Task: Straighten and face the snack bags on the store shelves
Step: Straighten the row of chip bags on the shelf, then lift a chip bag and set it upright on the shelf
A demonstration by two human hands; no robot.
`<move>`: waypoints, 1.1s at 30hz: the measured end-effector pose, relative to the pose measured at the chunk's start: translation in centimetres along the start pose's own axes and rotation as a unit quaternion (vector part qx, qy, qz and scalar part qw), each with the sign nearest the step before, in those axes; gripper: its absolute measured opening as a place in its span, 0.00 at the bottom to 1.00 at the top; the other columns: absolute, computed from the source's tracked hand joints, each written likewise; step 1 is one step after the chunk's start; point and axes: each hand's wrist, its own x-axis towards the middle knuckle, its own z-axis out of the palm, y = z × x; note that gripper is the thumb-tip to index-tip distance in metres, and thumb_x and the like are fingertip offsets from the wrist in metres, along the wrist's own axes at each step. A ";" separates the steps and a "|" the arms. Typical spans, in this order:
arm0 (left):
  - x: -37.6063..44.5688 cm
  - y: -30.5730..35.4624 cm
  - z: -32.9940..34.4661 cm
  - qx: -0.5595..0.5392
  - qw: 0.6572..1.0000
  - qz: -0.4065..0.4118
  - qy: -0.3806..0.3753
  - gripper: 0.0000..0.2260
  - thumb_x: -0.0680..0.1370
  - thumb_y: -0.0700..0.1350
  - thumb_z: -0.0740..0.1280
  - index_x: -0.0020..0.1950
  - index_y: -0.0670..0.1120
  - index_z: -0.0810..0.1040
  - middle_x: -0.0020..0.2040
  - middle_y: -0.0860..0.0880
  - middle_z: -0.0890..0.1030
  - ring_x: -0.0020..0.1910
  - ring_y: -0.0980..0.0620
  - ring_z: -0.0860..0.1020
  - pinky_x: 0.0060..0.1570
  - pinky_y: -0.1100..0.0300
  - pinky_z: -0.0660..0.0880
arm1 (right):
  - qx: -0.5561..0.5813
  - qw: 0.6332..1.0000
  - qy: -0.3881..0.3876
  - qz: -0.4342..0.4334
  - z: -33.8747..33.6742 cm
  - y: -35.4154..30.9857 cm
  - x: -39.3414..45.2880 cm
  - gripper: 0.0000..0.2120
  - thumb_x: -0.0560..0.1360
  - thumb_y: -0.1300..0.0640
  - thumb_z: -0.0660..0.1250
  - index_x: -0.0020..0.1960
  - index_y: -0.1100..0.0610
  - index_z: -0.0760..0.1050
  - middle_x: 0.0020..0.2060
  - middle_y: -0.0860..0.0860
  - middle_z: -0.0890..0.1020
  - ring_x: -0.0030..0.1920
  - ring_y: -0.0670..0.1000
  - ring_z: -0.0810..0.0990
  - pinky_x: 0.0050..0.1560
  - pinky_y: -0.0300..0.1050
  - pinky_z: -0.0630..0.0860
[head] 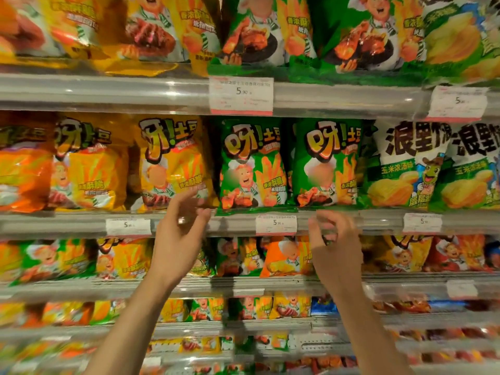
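Clear-plastic shelf edge (338, 100), stocked snack bags (251, 163); both hands (177, 236) apparently loose, empty.

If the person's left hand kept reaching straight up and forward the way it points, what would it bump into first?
Most likely the yellow snack bag on the middle shelf: the left hand has its fingertips at that bag's lower right corner. Depth is unclear and the picture is blurred, so contact cannot be judged.

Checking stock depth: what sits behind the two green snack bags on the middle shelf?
Between the two green snack bags only a dark gap shows. Whatever stands behind is covered by their fronts.
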 end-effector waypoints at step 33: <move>-3.2 -18.8 -43.2 -0.035 0.971 -0.200 0.129 0.07 0.82 0.45 0.69 0.60 0.52 0.80 0.48 0.52 0.86 0.45 0.58 0.83 0.45 0.68 0.78 | 0.163 0.922 -0.313 0.156 40.2 -17.3 -21.9 0.05 0.82 0.56 0.67 0.49 0.53 0.82 0.40 0.49 0.87 0.37 0.44 0.84 0.39 0.37 0.79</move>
